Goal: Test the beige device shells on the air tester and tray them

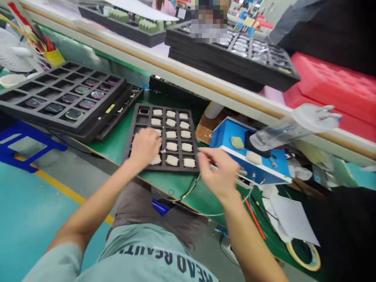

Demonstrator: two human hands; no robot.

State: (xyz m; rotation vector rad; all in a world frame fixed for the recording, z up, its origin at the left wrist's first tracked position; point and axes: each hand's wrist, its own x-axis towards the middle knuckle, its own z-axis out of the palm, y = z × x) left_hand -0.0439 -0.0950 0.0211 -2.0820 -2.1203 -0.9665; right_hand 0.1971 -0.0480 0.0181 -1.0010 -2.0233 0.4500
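Black tray (179, 140) lay on worktop (173, 181) | left hand (146, 145) hovered at its eight o'clock, right hand (221, 170) near four | either's grasp: couldn't tell

A pale teal T-shirt (126, 239) — short sleeves (63, 262), bold dark capital letters (169, 257) across the front — over grey-brown trousers (133, 207); left hand (146, 147) and right hand (219, 171) bare

My left hand (146, 145) hides part of the black tray (141, 120), toward its left edge. Near its right edge, I can't tell whether my right hand (219, 170) holds anything. The left-hand tray (91, 127) is cropped by the picture's edge.
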